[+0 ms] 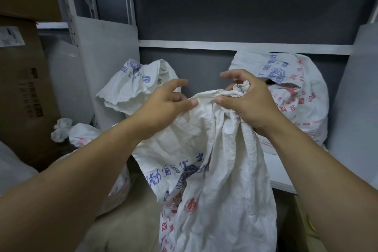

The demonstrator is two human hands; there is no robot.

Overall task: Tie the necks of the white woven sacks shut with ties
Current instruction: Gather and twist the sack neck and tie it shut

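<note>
A white woven sack [214,170] with blue and red print hangs in front of me, its top gathered into a neck. My right hand [249,100] grips the bunched neck, with crumpled fabric poking out above the fingers. My left hand [165,104] pinches the sack's upper edge just left of the neck between thumb and fingers. No tie is visible in either hand.
Another white sack [135,86] sits open-topped at the back left, and a full one [296,92] lies on the shelf at the right. A tied sack [81,135] lies low at the left beside cardboard boxes [20,80]. Grey shelving panels [108,57] stand close around.
</note>
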